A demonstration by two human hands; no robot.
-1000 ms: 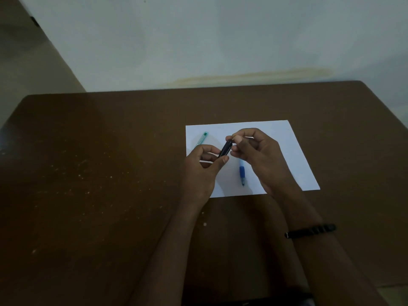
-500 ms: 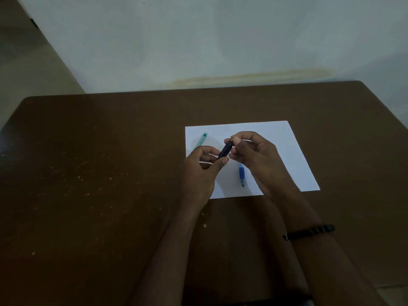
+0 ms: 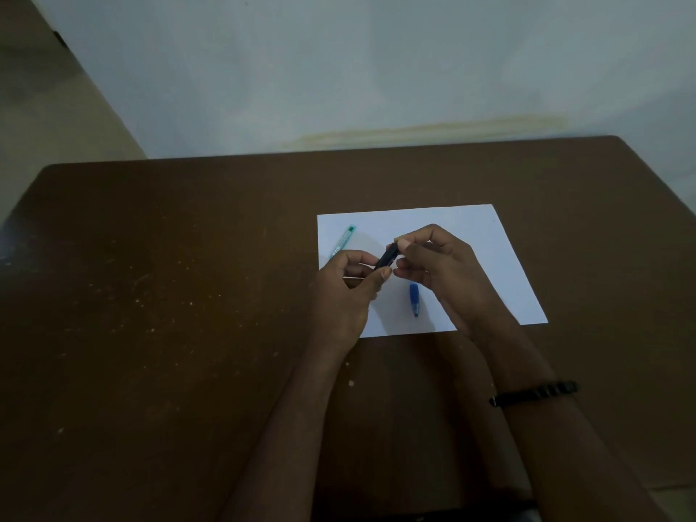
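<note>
Both hands meet over the paper, sharing one black pen. Left hand pinches the pen's lower end between thumb and curled fingers; right hand pinches its upper end, with the thumb tip pressed on the pen's top. Tilted, the pen is held just above the paper's middle, its upper end leaning toward the paper's far right. Whether the pen is capped cannot be told in the dim light.

On the paper, near its front edge and between the two hands, lies a blue pen, its tip pointing toward the person. A green pen lies at the paper's left edge, slanted, its lower end hidden behind the left hand. Beneath the paper is a brown table. A black band circles the right wrist, in front of the paper.
</note>
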